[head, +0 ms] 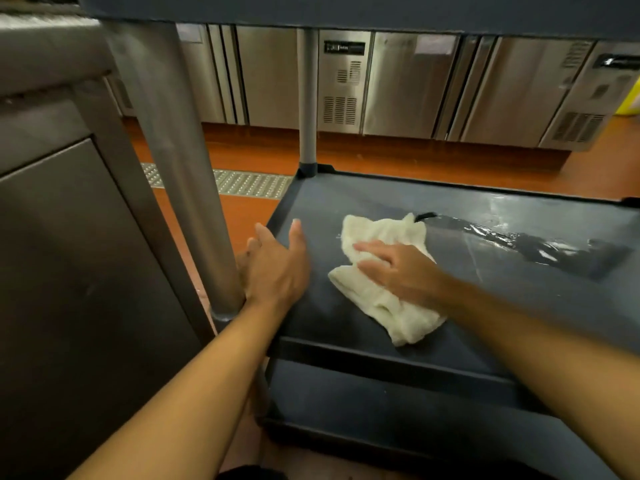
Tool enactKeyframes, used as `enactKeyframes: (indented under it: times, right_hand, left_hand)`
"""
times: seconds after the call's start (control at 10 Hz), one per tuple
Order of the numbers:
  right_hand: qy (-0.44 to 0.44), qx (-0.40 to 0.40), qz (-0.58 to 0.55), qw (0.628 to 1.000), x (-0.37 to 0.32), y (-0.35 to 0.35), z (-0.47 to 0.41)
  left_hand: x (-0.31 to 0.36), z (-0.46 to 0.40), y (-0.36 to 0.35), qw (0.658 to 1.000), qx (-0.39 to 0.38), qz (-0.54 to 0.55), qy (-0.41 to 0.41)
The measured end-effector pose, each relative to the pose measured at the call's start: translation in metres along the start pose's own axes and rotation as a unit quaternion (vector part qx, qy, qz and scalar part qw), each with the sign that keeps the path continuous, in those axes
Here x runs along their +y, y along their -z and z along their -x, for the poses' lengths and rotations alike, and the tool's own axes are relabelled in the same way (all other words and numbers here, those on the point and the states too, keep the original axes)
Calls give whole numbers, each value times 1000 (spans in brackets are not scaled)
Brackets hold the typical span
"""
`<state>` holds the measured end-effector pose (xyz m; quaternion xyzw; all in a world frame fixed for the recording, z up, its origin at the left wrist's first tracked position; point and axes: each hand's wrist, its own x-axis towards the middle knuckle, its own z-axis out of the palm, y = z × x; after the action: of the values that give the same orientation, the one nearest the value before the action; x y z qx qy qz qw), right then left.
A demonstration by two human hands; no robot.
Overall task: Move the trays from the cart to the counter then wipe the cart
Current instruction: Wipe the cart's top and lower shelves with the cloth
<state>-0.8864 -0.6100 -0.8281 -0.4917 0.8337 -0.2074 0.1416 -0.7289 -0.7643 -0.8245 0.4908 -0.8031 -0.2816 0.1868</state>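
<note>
I look at a lower shelf (346, 202) of the dark grey cart. A crumpled white cloth (377, 299) lies on it near the left front. My right hand (398, 265) presses flat on the cloth with straight fingers. My left hand (277, 261) rests open on the shelf's left rim, thumb up, beside the cart's thick metal post (183, 168). No trays are in view.
Crumpled clear plastic film (519, 237) lies on the shelf at the right. A thinner cart post (307, 98) stands at the back left corner. A steel cabinet (69, 237) is close on the left. Steel fridge units (415, 84) line the far side of the orange floor (381, 154).
</note>
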Motion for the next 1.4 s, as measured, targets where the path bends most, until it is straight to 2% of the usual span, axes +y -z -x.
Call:
enactKeyframes:
  times: [0.1,0.2,0.3,0.4,0.5,0.7,0.8,0.9,1.0,1.1,1.3,1.4]
  right_hand:
    - [6,3,-188,982,-4,-7,4]
    - [28,-17,-198,980,-7,-5,9]
    - [57,-71,-190,978,-5,-1,26]
    - [83,-114,-116,983,4,4,53]
    - [56,-93,-20,994,24,14,82]
    - [-63,39,-16,997,74,48,133]
    - [-192,93,68,975,136,78,159]
    - [-282,126,154,939,215,106,189]
    - [-306,133,142,932,232,117,190]
    - [-311,108,100,939,197,106,177]
    - [-291,89,100,947,174,98,154]
    - [-234,76,103,964,158,84,127]
  left_hand:
    - [2,1,6,999,-6,29,13]
    - [1,0,7,999,-9,28,15]
    - [-2,1,5,1000,-9,18,14]
    - [-2,1,5,1000,-8,8,16]
    - [-1,-1,6,999,-9,22,22]
    - [0,3,-4,1000,8,-8,-4]
    - [-4,3,-8,999,21,-39,-17]
    - [-7,0,-11,998,35,-56,-20]
    - [-10,-3,-14,996,58,-63,-30]
    - [-11,-3,-16,996,71,-47,-28]
    - [-12,3,-13,995,87,-41,-40]
    - [-11,7,-10,995,78,-28,-49]
